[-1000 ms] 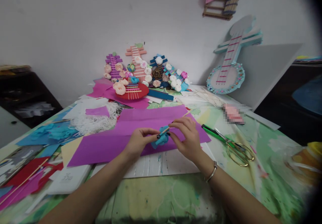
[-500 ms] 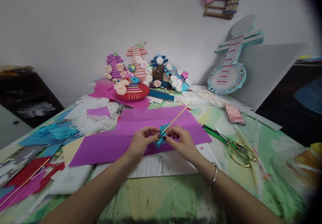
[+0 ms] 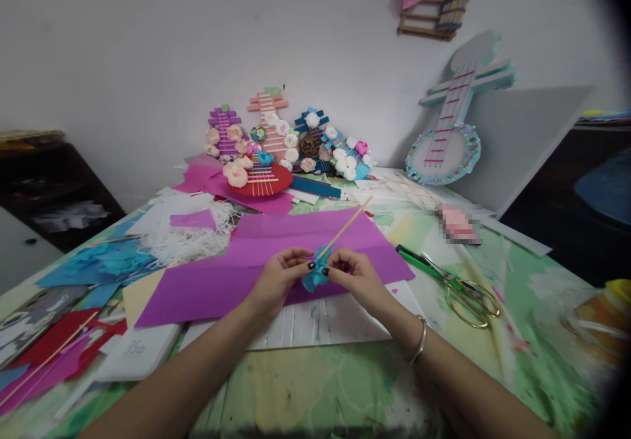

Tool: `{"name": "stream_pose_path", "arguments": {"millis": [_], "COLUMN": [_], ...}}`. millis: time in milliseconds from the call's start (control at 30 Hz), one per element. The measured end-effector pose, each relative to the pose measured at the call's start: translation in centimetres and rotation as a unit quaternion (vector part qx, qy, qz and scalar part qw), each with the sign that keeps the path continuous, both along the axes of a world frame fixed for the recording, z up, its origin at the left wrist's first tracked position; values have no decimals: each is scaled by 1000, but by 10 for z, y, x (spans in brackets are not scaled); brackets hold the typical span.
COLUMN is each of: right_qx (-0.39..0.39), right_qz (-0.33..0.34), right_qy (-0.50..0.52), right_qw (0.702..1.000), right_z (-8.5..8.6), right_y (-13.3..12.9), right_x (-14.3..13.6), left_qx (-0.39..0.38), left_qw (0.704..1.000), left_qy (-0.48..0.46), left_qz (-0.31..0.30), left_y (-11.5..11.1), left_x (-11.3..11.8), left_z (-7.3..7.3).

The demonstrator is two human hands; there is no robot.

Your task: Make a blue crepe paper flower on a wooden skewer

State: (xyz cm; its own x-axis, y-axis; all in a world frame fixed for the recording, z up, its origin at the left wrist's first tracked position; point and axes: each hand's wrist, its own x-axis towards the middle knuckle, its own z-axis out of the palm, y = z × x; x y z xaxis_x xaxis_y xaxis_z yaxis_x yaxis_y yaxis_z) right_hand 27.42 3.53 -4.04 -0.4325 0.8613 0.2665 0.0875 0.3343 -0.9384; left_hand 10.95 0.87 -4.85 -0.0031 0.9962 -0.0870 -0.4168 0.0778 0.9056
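Observation:
Between my two hands is a small piece of blue crepe paper (image 3: 314,278), crumpled around the lower end of a thin wooden stick (image 3: 345,227). The stick slants up to the right. My left hand (image 3: 282,275) pinches the paper's left side between thumb and fingers. From the other side my right hand (image 3: 355,278) pinches it too, its thumb close to the left thumb. Under both hands lies a large purple paper sheet (image 3: 197,291), partly over a white board (image 3: 335,324) with glossy lines on it.
Gold-handled scissors (image 3: 470,301) and a green cutter (image 3: 419,261) lie on the right. A glue-like bottle (image 3: 604,317) stands at far right. On the left are blue paper scraps (image 3: 118,258), white shreds (image 3: 172,238) and a power bank (image 3: 140,353). Flower-decorated instrument models (image 3: 266,179) stand behind.
The blue paper has spread wider below my fingers, and more of it shows. My thumbs have moved slightly apart. The stick's upper tip has shifted a little left.

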Motion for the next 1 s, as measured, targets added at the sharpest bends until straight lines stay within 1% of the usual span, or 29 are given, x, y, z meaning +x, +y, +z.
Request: {"name": "stream_pose_path", "arguments": {"millis": [133,233,333,433,500,633,767,867,1000], "right_qx": [-39,-49,-49,-54,-55,-62,-62,-69,-79], "right_qz": [25,28,10,-26,-38,-21,-53,-77,-77], "right_qy": [28,43,73,135,164,178,185,196,212], "right_qw": [999,997,996,989,984,982,979,975,971], "right_z": [0,-2,-2,-1,0,2,2,0,-1], "right_y": [0,1,2,5,6,5,5,8,11], "right_x": [1,1,1,2,2,3,4,6,7], "left_qx": [-6,-10,-10,-6,-2,14,40,46,40], "left_qw": [1000,1000,1000,1000,1000,1000,998,995,995], "left_qy": [-5,-9,-14,-15,-14,-1,46,70,76], "left_qz": [-10,-10,-4,0,0,-6,-29,-48,-56], "left_y": [0,0,0,-1,-1,1,2,2,2], "left_x": [0,-1,-1,0,0,0,-2,-3,-4], "left_z": [1,1,2,3,3,0,-5,-8,-9]}}
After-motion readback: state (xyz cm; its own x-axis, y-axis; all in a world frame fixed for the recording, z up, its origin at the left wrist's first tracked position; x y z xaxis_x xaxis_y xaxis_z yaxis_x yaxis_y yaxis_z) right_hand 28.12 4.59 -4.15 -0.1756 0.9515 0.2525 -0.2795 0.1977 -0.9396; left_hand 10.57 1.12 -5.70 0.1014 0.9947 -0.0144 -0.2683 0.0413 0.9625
